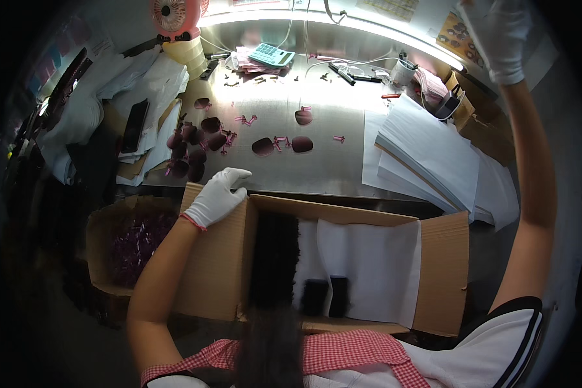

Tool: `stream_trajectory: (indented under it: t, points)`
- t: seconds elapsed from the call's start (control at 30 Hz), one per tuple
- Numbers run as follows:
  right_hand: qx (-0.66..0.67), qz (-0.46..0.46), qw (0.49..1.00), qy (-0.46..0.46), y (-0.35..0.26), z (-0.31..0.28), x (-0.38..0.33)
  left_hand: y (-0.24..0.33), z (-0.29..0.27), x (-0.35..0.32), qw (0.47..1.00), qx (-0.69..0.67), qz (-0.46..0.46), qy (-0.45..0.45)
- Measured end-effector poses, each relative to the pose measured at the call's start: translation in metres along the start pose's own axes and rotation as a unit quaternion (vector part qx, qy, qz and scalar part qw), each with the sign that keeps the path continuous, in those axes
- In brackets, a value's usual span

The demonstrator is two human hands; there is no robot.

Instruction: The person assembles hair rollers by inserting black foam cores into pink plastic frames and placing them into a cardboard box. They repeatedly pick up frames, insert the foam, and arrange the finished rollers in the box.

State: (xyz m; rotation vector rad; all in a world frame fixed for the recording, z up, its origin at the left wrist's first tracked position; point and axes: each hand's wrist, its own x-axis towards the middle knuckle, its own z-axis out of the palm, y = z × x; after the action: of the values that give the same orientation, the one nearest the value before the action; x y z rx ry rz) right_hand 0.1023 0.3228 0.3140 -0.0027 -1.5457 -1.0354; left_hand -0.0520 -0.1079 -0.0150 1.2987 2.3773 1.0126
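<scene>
A cardboard box (443,271) stands right in front of me, its side flaps folded out. Inside are white paper sheets (381,265), two small black blocks (338,296) and a black fuzzy strip (275,258) along the left side. My left hand (216,197), in a white glove, rests at the upper corner of the left flap. Its thumb and index finger are apart, with nothing seen between them. High at the right, near the wall, my gloved right hand (503,45) is raised with fingers stretched; the top edge cuts off their tips. I see nothing in it.
Dark tinted lenses (197,139) and small pink clips lie on the metal table (343,168). Paper stacks (427,155) flank it. A calculator (271,55), pink fan (172,13) and cup (402,72) stand behind. A carton of purple pieces (142,242) sits left.
</scene>
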Motion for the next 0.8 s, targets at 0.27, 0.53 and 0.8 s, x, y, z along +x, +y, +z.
stream_trajectory:
  t: [0.27, 0.53, 0.8]
  points:
    - [0.536, 0.047, 0.664, -0.519, -0.283, -0.039, -0.166, -0.013, 0.027, 0.079, 0.968, 0.247, -0.042, 0.015]
    - [0.475, 0.143, 0.578, -0.648, -0.350, 0.007, -0.205, -0.033, 0.038, 0.160, 0.949, 0.249, -0.165, -0.102]
    - [0.620, 0.449, 0.291, -0.574, -0.351, 0.008, -0.227, -0.045, 0.034, 0.183, 0.932, 0.208, -0.210, -0.210]
